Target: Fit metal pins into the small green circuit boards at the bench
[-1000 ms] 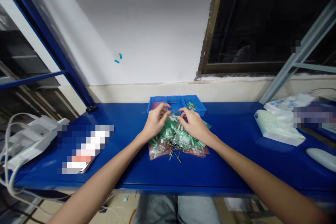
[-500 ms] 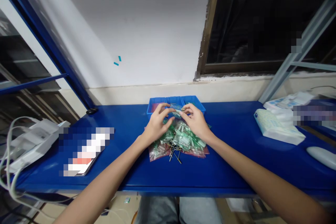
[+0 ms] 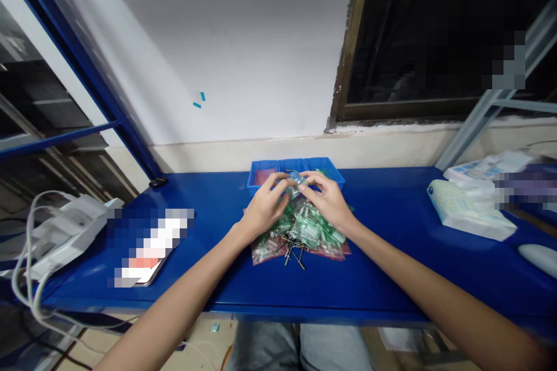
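Observation:
My left hand [image 3: 266, 204] and my right hand [image 3: 327, 200] meet above a pile of small clear and green plastic bags [image 3: 308, 229]. Between their fingertips both pinch a small clear plastic bag [image 3: 297, 178]; its contents are too small to make out. Just behind stand blue bins [image 3: 324, 165] in a row, the left one with something pink inside, the right one with green bags. Reddish bags [image 3: 267, 249] lie under the pile's front. Several loose thin metal pieces [image 3: 296, 254], dark and brass-coloured, lie at the near edge of the pile.
On the blue table [image 3: 374, 278], a phone-like object [image 3: 150, 272], partly pixelated, lies left. Beyond it is a white power strip [image 3: 72, 237] with cables. To the right are a tissue pack [image 3: 470, 211] and a white rounded object [image 3: 539, 261]. A wall stands behind.
The small bag between my fingers has turned and looks more bunched up. My left fingers have curled closer to it. The whole view has shifted slightly.

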`<action>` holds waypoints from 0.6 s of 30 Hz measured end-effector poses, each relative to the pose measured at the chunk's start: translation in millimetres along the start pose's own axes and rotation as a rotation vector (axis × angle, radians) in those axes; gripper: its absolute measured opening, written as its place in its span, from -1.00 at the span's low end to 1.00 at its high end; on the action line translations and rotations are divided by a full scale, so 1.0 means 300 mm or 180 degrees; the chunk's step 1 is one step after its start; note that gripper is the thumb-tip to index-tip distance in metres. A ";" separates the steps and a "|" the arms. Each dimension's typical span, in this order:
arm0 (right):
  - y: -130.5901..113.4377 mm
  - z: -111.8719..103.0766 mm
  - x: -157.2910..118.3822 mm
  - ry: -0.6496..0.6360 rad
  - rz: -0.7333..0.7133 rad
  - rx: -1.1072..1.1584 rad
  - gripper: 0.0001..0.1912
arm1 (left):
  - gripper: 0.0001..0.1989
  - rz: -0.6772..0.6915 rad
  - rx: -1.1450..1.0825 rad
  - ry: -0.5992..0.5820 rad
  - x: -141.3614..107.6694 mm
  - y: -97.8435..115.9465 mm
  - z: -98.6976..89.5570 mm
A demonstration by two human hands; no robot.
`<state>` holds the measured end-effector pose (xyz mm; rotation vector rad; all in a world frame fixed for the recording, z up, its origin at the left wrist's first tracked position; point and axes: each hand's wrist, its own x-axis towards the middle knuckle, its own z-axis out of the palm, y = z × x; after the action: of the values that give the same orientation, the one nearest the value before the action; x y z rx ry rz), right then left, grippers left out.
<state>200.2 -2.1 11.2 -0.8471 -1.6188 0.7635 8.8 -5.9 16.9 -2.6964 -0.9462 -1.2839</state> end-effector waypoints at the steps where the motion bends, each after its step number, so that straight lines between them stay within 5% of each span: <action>1: -0.005 -0.001 -0.001 0.0002 -0.0024 -0.0034 -0.78 | -0.73 0.0027 -0.0050 -0.0021 -0.001 -0.001 0.000; 6: -0.022 0.002 -0.004 -0.0093 -0.0051 0.0217 -0.79 | -0.72 -0.0028 -0.0155 0.0043 -0.010 -0.010 0.016; 13: -0.040 0.001 -0.009 -0.0183 0.0063 0.0176 -0.80 | -0.61 -0.0737 -0.0235 0.0527 0.002 -0.003 0.020; 18: -0.036 -0.002 -0.008 -0.0187 0.0094 0.0367 -0.74 | -0.84 -0.0526 -0.0200 0.0359 0.008 0.003 -0.003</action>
<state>199.7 -9.9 19.1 -0.7735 -1.6006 0.9013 9.9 -5.7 19.3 -2.6046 -1.1547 -1.5012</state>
